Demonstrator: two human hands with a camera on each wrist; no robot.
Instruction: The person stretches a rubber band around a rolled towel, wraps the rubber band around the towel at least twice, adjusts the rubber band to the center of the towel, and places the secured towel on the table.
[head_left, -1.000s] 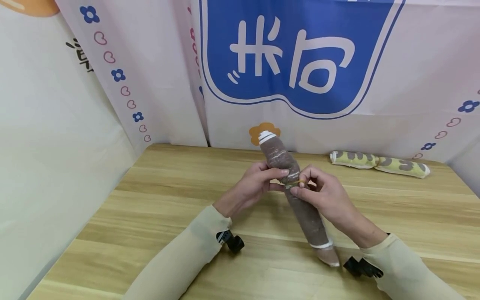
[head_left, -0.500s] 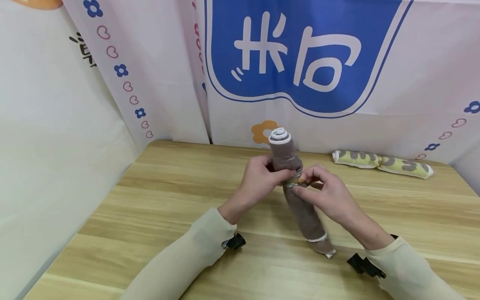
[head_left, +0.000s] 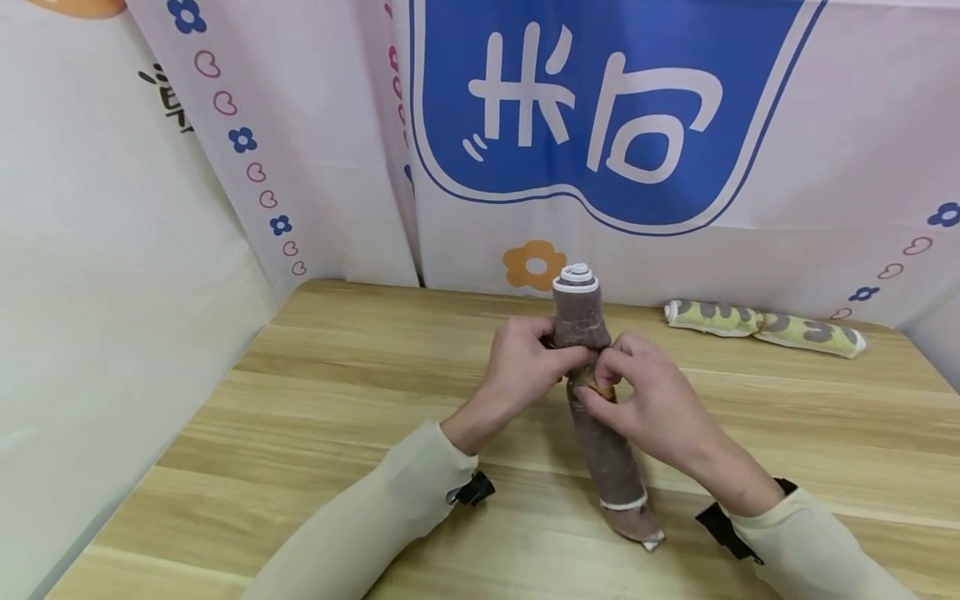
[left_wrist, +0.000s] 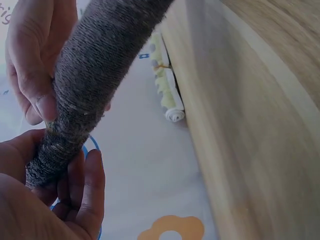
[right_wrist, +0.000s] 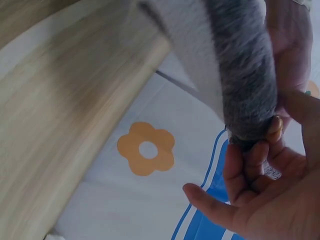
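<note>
A brown rolled towel with white edges is held at a slant over the table, its coiled end pointing up and away. Around its narrowed middle runs a yellowish rubber band. My left hand grips the roll just above the band, thumb across the front. With thumb and fingers, my right hand pinches the band at the roll's right side. In the left wrist view, the towel roll passes between both hands. The right wrist view shows curled fingers under the roll; some fingertips are hidden behind it.
A yellow-green rolled towel with grey patches lies at the back right of the wooden table, a band around its middle. A printed cloth backdrop stands along the table's back edge.
The brown roll's upper end has swung right and the roll stands steeper. Both hands stay at its middle, and the right fingers have drawn closer in on the band.
</note>
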